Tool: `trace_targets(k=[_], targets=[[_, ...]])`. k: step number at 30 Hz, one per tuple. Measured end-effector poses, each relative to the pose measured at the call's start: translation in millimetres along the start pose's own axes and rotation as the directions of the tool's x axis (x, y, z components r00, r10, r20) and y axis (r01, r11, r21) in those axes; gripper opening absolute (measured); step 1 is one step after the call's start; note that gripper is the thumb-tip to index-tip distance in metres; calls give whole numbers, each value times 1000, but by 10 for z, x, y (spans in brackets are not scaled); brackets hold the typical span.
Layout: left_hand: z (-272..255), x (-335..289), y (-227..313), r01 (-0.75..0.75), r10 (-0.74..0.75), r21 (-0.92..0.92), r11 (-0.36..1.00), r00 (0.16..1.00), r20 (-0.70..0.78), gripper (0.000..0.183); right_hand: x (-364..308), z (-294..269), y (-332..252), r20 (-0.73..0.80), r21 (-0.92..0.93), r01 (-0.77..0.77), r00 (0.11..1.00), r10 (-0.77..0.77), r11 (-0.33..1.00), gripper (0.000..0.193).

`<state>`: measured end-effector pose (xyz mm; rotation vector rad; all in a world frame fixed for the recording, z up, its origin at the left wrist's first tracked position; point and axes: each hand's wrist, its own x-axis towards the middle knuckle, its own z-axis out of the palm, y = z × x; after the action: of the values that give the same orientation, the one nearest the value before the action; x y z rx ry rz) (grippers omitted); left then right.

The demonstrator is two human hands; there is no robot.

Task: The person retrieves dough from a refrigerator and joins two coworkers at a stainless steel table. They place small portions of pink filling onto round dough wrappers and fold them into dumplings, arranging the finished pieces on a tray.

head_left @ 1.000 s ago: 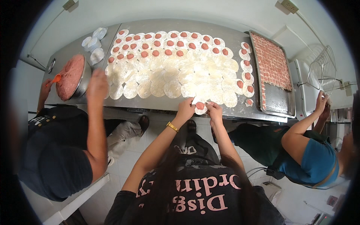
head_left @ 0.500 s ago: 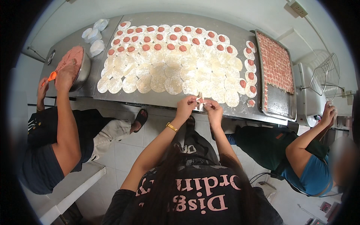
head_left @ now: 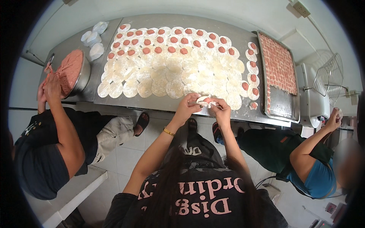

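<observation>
Between my two hands, over the table's front edge, is a round dumpling wrapper (head_left: 205, 100) with pink meat filling showing in it. My left hand (head_left: 188, 108) pinches its left side between thumb and fingers, and my right hand (head_left: 221, 110) grips the right side. The wrapper is partly folded, its pale rim raised around the filling. Just beyond my hands lie rows of overlapping floured wrappers (head_left: 175, 87); the far rows carry dabs of filling (head_left: 171, 49). To my right a small folded dumpling (head_left: 253, 105) sits alone on the steel table (head_left: 152, 100).
At right, a metal tray (head_left: 283, 110) holds many dumplings in tight rows, beside a short column of filled wrappers (head_left: 252, 67). A metal bowl (head_left: 85, 72) of pink filling stands at left, with a co-worker's hands (head_left: 52, 89) at it. Another co-worker's hands (head_left: 334, 118) are at far right.
The wrapper in my hands has gone from a gathered, pointed shape to a wider, flatter one, and my hands have drawn slightly apart. The left co-worker's orange spoon has dropped out of sight.
</observation>
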<state>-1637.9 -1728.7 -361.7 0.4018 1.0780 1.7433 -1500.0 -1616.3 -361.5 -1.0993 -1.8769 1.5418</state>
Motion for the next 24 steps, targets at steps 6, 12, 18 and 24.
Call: trace_targets(k=[6, 12, 18, 24], targets=[[-92, 142, -121, -247, 245, 624, 742, 965, 91, 15, -16, -24, -14, 90, 137, -39, 996, 27, 990, 37], [-58, 116, -172, -289, 215, 725, 625, 957, 196, 19, 66, -3, 76, 113, -169, 106, 990, -88, 980, 41], [39, 122, -200, -223, 197, 772, 595, 972, 128, 28, 80, -22, 85, 166, -405, 371, 929, -332, 836, 40], [33, 206, -237, -213, 118, 817, 536, 977, 178, 30, 15, -3, 75, 126, -428, 275, 961, -245, 861, 36]])
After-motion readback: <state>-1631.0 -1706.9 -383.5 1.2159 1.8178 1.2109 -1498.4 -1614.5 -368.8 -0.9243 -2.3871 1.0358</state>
